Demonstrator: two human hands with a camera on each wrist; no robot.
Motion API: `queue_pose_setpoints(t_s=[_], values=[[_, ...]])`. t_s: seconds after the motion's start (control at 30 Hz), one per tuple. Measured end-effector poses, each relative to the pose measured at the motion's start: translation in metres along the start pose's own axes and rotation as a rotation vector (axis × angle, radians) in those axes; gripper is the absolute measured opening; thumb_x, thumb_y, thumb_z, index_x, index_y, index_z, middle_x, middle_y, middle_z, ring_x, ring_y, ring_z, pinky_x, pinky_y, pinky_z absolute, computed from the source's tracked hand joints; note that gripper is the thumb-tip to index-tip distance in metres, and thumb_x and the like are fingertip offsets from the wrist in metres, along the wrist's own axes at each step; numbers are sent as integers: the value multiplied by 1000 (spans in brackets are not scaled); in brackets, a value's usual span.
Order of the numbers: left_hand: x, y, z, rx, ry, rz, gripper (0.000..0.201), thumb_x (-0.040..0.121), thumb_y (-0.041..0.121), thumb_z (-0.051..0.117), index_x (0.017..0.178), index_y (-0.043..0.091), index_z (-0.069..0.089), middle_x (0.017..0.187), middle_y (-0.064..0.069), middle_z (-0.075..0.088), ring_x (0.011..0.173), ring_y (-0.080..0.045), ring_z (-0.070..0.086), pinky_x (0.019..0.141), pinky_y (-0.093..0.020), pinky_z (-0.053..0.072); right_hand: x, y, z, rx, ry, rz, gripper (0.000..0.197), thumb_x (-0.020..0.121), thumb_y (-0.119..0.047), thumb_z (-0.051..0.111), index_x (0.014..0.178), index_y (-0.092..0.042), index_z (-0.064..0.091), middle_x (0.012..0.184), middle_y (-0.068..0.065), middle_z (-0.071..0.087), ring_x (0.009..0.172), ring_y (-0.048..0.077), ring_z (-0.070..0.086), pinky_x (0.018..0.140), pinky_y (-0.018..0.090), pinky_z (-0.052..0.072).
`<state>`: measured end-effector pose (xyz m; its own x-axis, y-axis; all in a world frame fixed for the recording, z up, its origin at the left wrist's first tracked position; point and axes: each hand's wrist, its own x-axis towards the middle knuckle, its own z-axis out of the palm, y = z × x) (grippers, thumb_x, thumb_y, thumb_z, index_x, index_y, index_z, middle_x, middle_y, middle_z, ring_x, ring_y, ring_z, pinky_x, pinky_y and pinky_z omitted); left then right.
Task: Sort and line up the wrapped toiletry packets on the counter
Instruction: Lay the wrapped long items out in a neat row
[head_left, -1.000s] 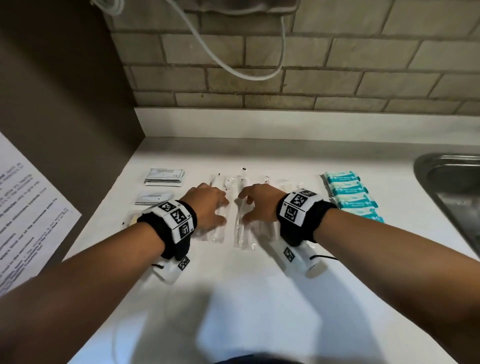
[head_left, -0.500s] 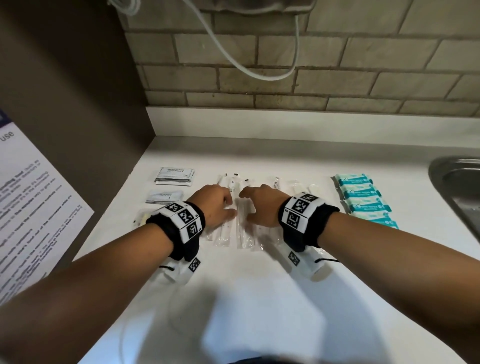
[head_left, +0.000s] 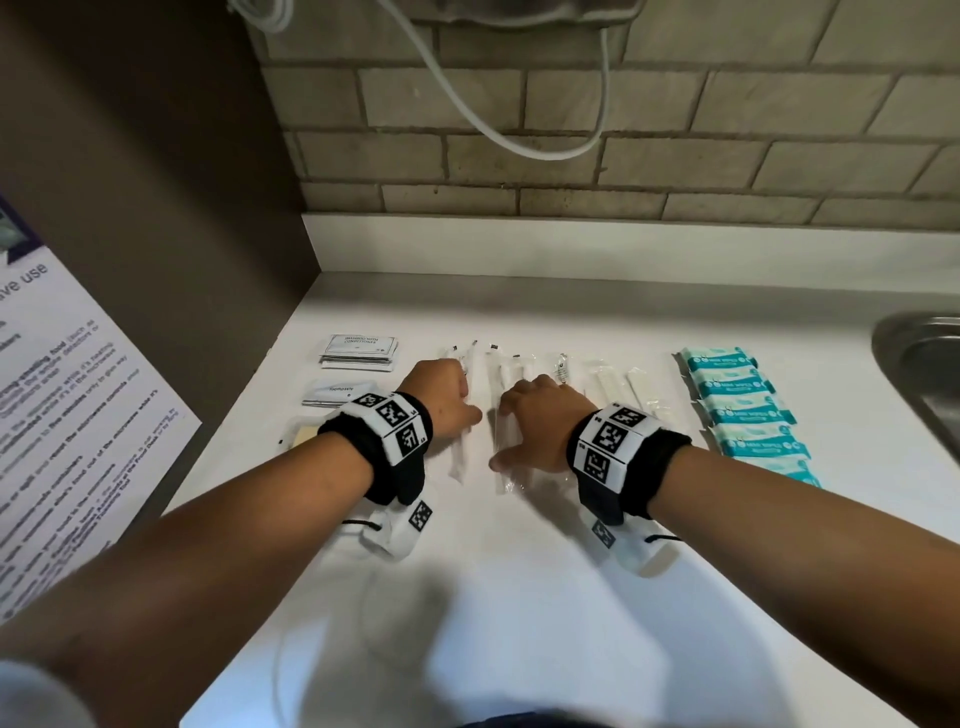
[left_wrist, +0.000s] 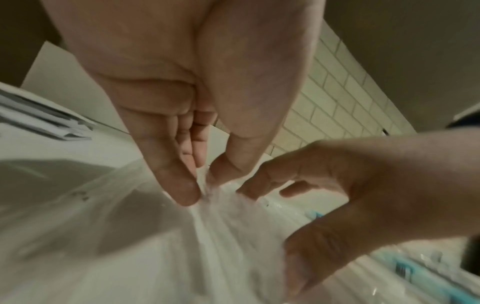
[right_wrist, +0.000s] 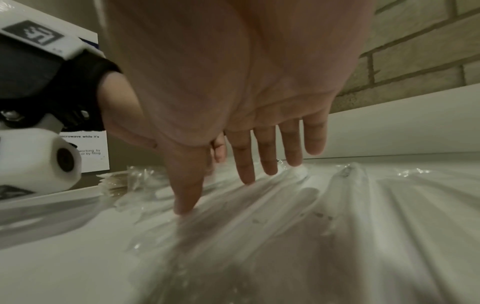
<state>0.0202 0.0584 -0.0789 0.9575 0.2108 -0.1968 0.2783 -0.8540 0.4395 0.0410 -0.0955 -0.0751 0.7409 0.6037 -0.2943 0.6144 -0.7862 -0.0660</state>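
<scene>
Item: clear-wrapped toothbrush packets (head_left: 483, 400), long and narrow, laid side by side mid-worktop (head_left: 519, 597), between stacked white sachets (head_left: 358, 351) at left and teal wipe packs (head_left: 737, 405) at right.
Left hand (head_left: 441, 400): fingers (left_wrist: 182, 185) and thumb pinch one clear wrapper.
Right hand (head_left: 540, 426): fingers (right_wrist: 244, 162) straight, spread, pressing flat on packets.
Change: since half a second ago both hands sit nearly unmoved; the packets between them look slightly closer together.
Obscured: packets under the palms hidden; wrist views blurred; sink (head_left: 919, 364) cut off at right.
</scene>
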Motion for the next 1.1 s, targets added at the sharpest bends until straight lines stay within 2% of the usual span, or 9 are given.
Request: queue_pose_setpoints(t_s=[0.13,0.23,0.37,0.47,0.53,0.63,0.7,0.83,1.1], values=[[1,-4,1,-226,-33,-90,30,77,14,61,103,17,47,80,-6,72,67,-20,65,62,-28,47,-4,3,-5,49,-63,-20,83,76,-61,65,145,-24,36,141,2,47,131,25,40,104,39,38],[2,-8,4,-104,-9,-67,25,78,12,62,100,17,51,91,-5,69,82,-22,65,69,-27,47,-6,4,-7,53,-65,-28,85,76,-56,68,145,-21,33,137,6,52,129,27,43,104,38,35],[4,-9,8,42,33,10,18,80,14,63,69,26,56,103,-1,67,94,-19,63,77,-25,48,-3,1,-5,35,-50,-22,82,74,-53,70,141,-17,38,134,8,54,127,28,44,106,39,34],[1,-8,4,91,39,112,12,80,18,69,88,26,65,115,-1,57,109,-19,58,86,-26,45,1,-2,-2,41,-17,-22,91,70,-50,73,142,-14,33,136,9,51,129,30,42,110,41,35],[-2,-8,-1,179,-31,213,34,79,23,70,112,28,65,125,4,52,118,-19,47,94,-29,41,2,-3,-1,69,-10,-25,100,69,-49,74,147,-14,22,137,11,50,131,30,40,111,41,32],[-10,-7,-8,424,-173,288,57,76,33,68,130,42,54,149,14,39,129,-22,32,103,-37,30,3,-3,-2,89,-37,-33,105,71,-49,74,151,-20,13,136,11,51,131,30,39,113,41,28],[-12,-10,-8,541,-230,293,62,80,41,65,138,47,44,157,16,25,139,-26,23,109,-44,21,4,-1,-3,78,-52,-40,96,71,-50,73,149,-22,23,134,8,52,129,28,41,110,40,29],[-7,-14,-6,537,-228,253,66,83,51,62,144,44,37,159,16,19,146,-23,13,110,-46,14,4,-2,-7,62,-77,-55,81,71,-48,74,139,-19,41,122,7,58,119,27,48,96,35,38],[-4,-19,-6,478,-264,269,61,85,43,62,142,44,40,161,16,13,150,-19,4,112,-46,9,4,-7,-11,60,-96,-43,89,67,-51,74,142,-22,35,129,5,54,124,27,46,97,39,46]])
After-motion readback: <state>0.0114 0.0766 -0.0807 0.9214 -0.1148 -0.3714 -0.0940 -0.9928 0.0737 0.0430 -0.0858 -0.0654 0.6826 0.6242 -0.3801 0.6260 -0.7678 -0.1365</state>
